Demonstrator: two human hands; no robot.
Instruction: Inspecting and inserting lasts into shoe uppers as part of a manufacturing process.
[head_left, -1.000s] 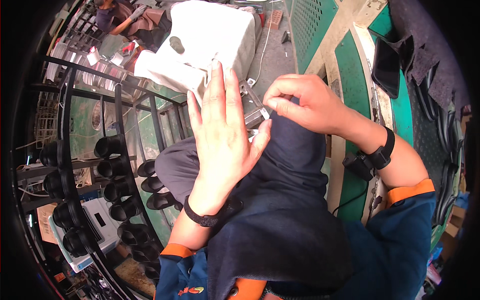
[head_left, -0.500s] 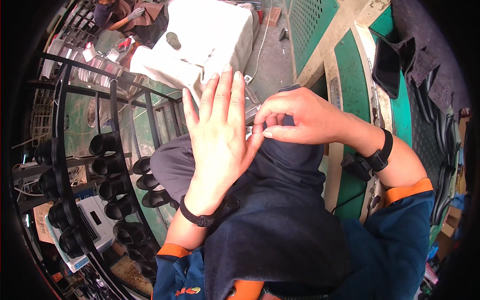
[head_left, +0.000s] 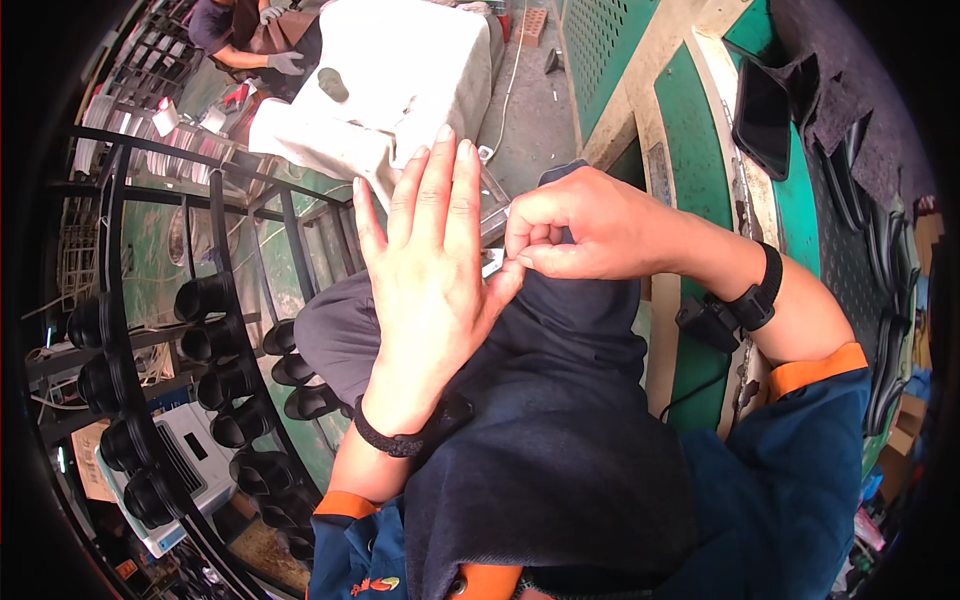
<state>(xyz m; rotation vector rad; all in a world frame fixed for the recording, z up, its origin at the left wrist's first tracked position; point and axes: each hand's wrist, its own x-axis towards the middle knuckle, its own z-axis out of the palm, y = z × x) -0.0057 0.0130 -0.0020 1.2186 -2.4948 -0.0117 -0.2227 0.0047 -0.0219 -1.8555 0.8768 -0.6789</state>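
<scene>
My left hand (head_left: 428, 270) is held out above my lap, back upward, fingers stretched and spread, a black band round its wrist. Close beside its thumb tip, my right hand (head_left: 590, 222) is curled, with thumb and forefinger pressed together. What the pinch holds, if anything, is too small to make out. A small pale, shiny piece (head_left: 491, 262) shows between the two hands; I cannot tell whether either one holds it. A black strap with a boxy black device (head_left: 712, 322) is on my right wrist. Dark trousers and an apron (head_left: 560, 450) lie below the hands.
On the left, a black metal rack (head_left: 222, 250) carries several black cup-like pieces (head_left: 240, 420). Ahead stands a white cloth-covered table (head_left: 410, 60) with a dark piece on it. A co-worker with grey gloves (head_left: 286, 64) sits beyond. A phone (head_left: 762, 120) lies on the green bench at right.
The whole view has shifted slightly. My right fingers have curled tighter beside the left thumb. Far left, the co-worker's gloved hands have changed position.
</scene>
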